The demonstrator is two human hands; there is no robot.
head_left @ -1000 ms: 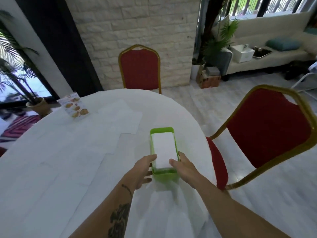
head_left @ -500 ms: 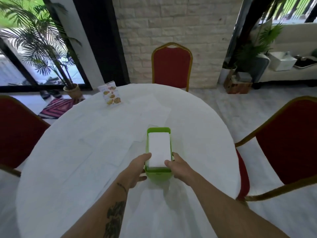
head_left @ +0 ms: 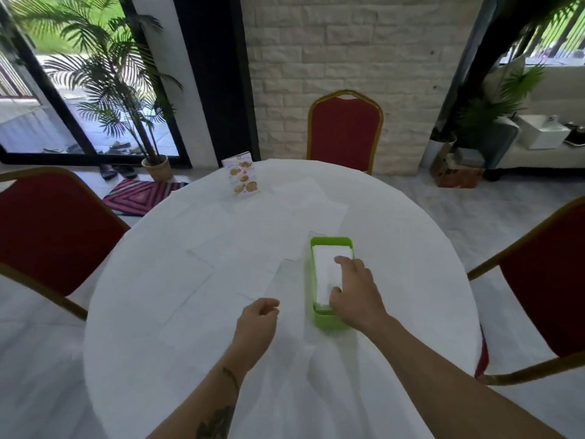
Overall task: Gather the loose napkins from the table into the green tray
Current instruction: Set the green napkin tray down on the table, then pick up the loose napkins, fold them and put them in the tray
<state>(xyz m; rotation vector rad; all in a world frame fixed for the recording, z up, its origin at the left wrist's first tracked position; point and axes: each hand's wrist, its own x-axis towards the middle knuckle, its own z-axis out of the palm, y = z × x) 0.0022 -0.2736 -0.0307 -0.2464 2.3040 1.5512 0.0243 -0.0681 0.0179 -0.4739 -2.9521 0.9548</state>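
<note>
Several thin white paper napkins lie flat and loose across the round white tabletop, pale on pale and hard to pick out, so I judge the gathering far from finished. From my remote seat I see the narrow lime-green plastic tray standing near the table's right side, close to the body, where both arms can reach it. A white folded stack of napkins already fills it. My right hand rests on that stack with fingers extended flat, grasping nothing, probably pressing the sheets down so they stay squared inside the walls. My left hand hovers just left of the tray, loosely curled and empty, likely placed to reach the nearest loose sheet. A small printed menu card stands at the far edge.
</note>
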